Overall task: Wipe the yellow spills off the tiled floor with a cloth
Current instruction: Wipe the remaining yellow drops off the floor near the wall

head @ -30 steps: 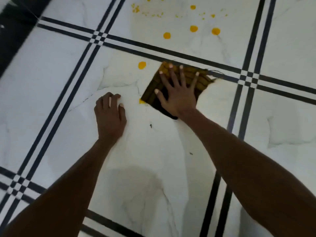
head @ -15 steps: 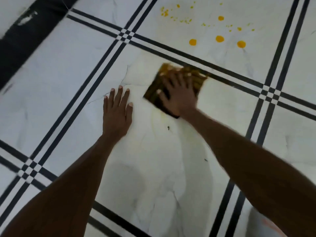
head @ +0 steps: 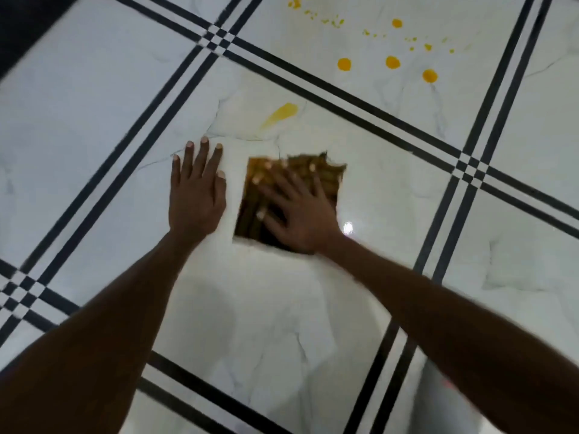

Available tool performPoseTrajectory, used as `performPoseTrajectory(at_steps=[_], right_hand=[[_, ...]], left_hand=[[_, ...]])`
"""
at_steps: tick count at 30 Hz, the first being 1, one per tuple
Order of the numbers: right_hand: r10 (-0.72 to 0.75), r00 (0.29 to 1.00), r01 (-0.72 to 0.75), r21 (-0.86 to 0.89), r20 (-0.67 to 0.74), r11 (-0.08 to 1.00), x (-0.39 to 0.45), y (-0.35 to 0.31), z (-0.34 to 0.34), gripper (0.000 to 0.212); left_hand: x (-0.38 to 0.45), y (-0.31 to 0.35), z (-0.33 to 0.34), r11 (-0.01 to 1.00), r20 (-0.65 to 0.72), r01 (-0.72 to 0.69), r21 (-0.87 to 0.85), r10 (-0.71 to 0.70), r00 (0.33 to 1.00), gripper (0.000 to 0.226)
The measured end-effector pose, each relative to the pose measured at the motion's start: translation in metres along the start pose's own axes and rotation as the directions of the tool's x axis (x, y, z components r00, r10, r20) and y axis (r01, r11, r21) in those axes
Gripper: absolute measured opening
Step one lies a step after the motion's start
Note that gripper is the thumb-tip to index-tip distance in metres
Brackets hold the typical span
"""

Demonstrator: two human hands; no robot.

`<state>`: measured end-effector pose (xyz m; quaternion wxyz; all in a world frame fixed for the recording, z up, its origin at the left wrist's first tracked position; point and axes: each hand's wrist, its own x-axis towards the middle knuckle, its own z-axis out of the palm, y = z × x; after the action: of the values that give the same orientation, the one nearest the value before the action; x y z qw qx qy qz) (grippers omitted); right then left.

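Note:
A folded brown and yellow cloth (head: 330, 177) lies flat on the white tiled floor (head: 282, 308). My right hand (head: 297, 214) presses down on it with fingers spread and straight, blurred by motion. My left hand (head: 195, 189) rests flat on the bare tile just left of the cloth, fingers straight. A smeared yellow streak (head: 280, 114) lies on the tile beyond the cloth. Three round yellow drops (head: 393, 62) and several small yellow specks (head: 329, 20) sit on the far tile past the black stripes.
Pairs of black stripes (head: 313, 86) cross the white marble-look tiles and frame the one under my hands. A dark band (head: 28, 23) fills the top left corner. A light glare (head: 347, 228) shines by my right wrist.
My right hand has dragged the cloth back toward me and to the left, leaving a yellow streak where a round drop lay. The left hand's fingers, curled at first, now lie straight.

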<state>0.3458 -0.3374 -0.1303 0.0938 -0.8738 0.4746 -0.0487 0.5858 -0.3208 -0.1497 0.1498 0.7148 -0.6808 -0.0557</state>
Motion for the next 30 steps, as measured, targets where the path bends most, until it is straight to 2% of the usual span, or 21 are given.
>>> performPoseTrajectory(at_steps=[1, 2, 3, 5, 6, 7, 9, 11, 12, 13, 16, 19, 21, 23, 25, 27, 28, 30], right_hand=[[0.15, 0.988, -0.151, -0.016, -0.036, 0.988, 0.01, 0.033, -0.005, 0.063], [0.314, 0.947, -0.317, -0.037, -0.06, 0.948, 0.004, 0.061, -0.012, 0.064], [0.417, 0.907, -0.42, -0.038, -0.057, 0.907, -0.016, 0.076, -0.014, 0.066], [0.484, 0.871, -0.487, -0.025, -0.084, 0.873, -0.078, 0.055, -0.015, 0.069], [0.462, 0.886, -0.463, -0.009, -0.045, 0.887, -0.106, 0.02, -0.014, 0.07], [0.375, 0.927, -0.375, 0.009, 0.011, 0.927, -0.128, -0.016, -0.009, 0.071], [0.125, 0.987, -0.131, 0.058, 0.098, 0.99, -0.135, -0.063, 0.003, 0.069], [-0.06, 0.996, 0.056, 0.078, 0.06, 0.995, -0.084, -0.053, 0.006, 0.066], [-0.084, 0.996, 0.082, 0.062, 0.026, 0.995, -0.052, -0.034, 0.007, 0.065], [-0.05, 0.999, 0.05, 0.037, -0.004, 0.998, -0.021, -0.009, 0.006, 0.063], [0.188, 0.981, -0.189, -0.004, -0.052, 0.982, 0.053, 0.076, -0.004, 0.064], [0.243, 0.962, -0.246, -0.01, -0.122, 0.969, 0.111, 0.127, -0.017, 0.063], [0.247, 0.958, -0.253, -0.026, -0.144, 0.967, 0.149, 0.125, -0.016, 0.065], [0.14, 0.985, -0.144, -0.028, -0.096, 0.989, 0.177, 0.094, -0.013, 0.067], [-0.106, 0.994, 0.103, -0.073, -0.039, 0.992, 0.171, 0.054, -0.007, 0.062], [-0.377, 0.924, 0.383, -0.116, 0.064, 0.917, 0.129, 0.038, -0.006, 0.058], [-0.454, 0.883, 0.467, -0.119, 0.119, 0.876, 0.099, 0.044, -0.009, 0.059], [-0.508, 0.84, 0.532, -0.105, 0.19, 0.84, 0.059, 0.08, -0.022, 0.061]], left_hand=[[-0.001, -0.001, 0.0, 1.0, -0.008, -0.002, 0.0, 0.002, 1.0, 0.055], [0.0, 0.0, 0.001, 1.0, -0.017, -0.006, -0.003, 0.006, 1.0, 0.055], [-0.001, 0.0, 0.001, 1.0, -0.02, 0.002, -0.007, -0.002, 1.0, 0.055], [-0.001, 0.003, -0.001, 1.0, -0.016, 0.015, -0.009, -0.016, 1.0, 0.056], [0.001, 0.004, -0.002, 1.0, -0.014, 0.021, -0.001, -0.021, 1.0, 0.056], [0.001, 0.004, -0.002, 1.0, -0.01, 0.018, 0.004, -0.018, 1.0, 0.057], [0.0, 0.003, -0.004, 1.0, -0.003, 0.006, -0.002, -0.006, 1.0, 0.058], [-0.001, 0.003, -0.002, 1.0, -0.014, 0.005, -0.002, -0.005, 1.0, 0.058], [0.0, 0.002, -0.002, 1.0, -0.031, 0.008, -0.004, -0.008, 0.999, 0.057], [0.003, 0.002, -0.004, 1.0, -0.054, 0.011, 0.004, -0.011, 0.998, 0.056], [0.028, -0.002, -0.004, 0.996, -0.099, 0.002, 0.087, 0.006, 0.995, 0.049], [0.054, -0.011, 0.002, 0.994, -0.056, 0.045, 0.098, -0.04, 0.998, 0.061], [0.054, -0.011, 0.011, 0.994, -0.035, 0.084, 0.074, -0.081, 0.996, 0.064], [0.055, -0.011, 0.012, 0.994, -0.014, 0.098, 0.052, -0.097, 0.995, 0.064], [0.057, -0.011, 0.009, 0.993, -0.003, 0.108, 0.044, -0.108, 0.994, 0.063], [0.058, -0.011, 0.007, 0.991, 0.001, 0.131, 0.03, -0.131, 0.991, 0.061], [0.058, -0.011, 0.006, 0.991, 0.007, 0.133, 0.023, -0.134, 0.991, 0.06], [0.057, -0.007, 0.006, 0.991, 0.018, 0.133, 0.012, -0.133, 0.991, 0.06]])
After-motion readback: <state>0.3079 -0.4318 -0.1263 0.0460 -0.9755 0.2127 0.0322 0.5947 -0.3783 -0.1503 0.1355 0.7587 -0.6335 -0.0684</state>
